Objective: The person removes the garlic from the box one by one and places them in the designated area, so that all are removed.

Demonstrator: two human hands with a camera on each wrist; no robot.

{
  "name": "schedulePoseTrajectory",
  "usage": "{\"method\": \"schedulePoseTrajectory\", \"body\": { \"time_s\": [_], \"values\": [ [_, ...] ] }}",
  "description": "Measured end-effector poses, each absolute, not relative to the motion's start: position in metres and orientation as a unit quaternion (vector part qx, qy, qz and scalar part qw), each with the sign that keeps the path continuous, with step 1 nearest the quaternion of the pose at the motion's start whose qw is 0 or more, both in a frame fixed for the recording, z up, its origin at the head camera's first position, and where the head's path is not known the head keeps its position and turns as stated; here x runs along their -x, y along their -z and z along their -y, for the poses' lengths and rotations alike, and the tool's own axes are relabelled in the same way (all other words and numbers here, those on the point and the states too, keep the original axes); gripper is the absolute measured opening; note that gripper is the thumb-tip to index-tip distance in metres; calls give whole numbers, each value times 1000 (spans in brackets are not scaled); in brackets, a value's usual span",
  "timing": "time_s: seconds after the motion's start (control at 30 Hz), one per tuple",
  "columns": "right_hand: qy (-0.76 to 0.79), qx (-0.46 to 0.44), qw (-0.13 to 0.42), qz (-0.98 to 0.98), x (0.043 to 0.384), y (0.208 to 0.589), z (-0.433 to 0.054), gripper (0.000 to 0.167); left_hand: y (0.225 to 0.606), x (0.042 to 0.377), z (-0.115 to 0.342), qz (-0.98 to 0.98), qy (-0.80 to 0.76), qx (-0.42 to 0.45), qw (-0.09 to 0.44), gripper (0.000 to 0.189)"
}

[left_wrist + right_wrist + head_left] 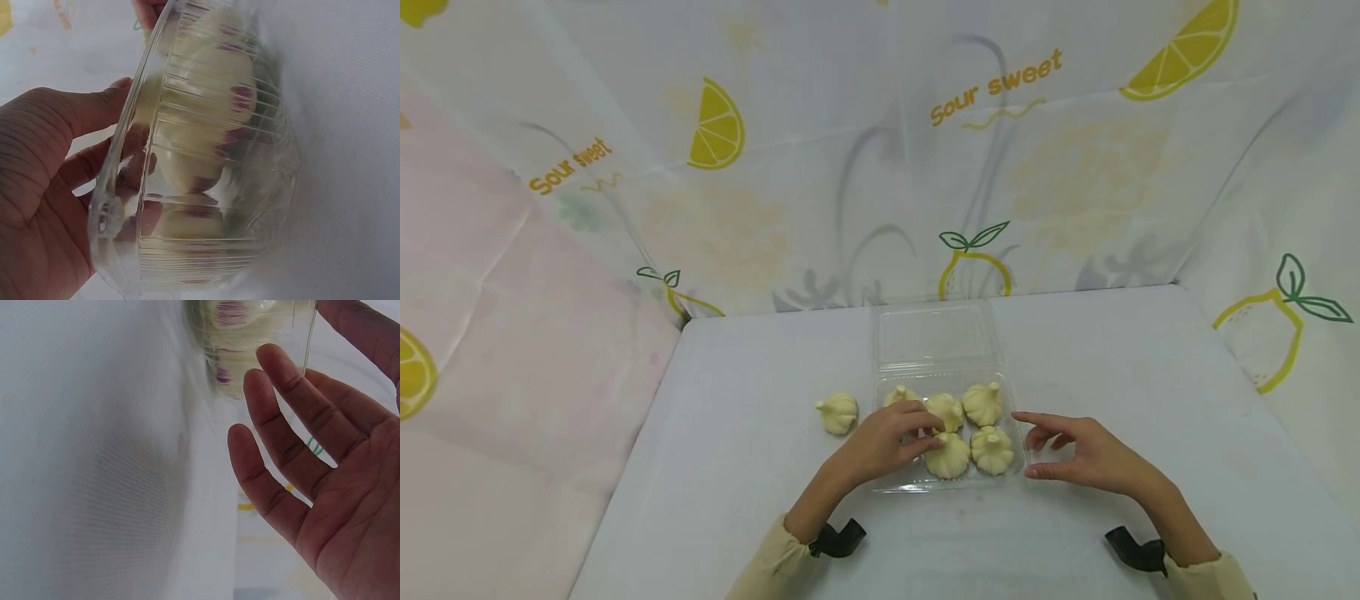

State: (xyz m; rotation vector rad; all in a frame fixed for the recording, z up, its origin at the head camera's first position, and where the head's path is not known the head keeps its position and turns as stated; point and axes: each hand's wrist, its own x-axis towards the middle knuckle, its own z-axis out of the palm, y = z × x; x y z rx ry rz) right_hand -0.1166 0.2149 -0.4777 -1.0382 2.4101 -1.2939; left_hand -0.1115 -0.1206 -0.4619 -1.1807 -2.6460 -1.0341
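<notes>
A clear plastic clamshell box (895, 482) lies opened on the table, its lid (936, 333) folded back. Several pale garlic bulbs sit inside, among them a back right bulb (983, 404) and a front right bulb (992, 451). My left hand (880, 442) reaches over the box's left side, thumb and fingertips pinching the top of the front middle garlic bulb (947, 458). That hand hides the box's front left part. Beside the right rim is my right hand (1086, 454), fingers spread and holding nothing, with the index fingertip right at the rim.
One loose garlic bulb (838, 414) rests on the white table (760, 375), left of the box. Lemon-printed cloth (850, 167) hangs behind and at both sides. Black curved pieces (838, 539) are on both wrists.
</notes>
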Motion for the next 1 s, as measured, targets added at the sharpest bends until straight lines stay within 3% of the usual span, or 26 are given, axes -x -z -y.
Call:
{"method": "schedulePoseTrajectory", "body": {
  "time_s": [0.7, 1.0],
  "values": [
    [447, 357, 106, -813, 116, 478, -214, 69, 463, 109, 122, 861, 329, 387, 23, 7],
    [446, 355, 107, -814, 116, 478, -214, 69, 463, 108, 118, 870, 322, 372, 24, 19]
  ]
}}
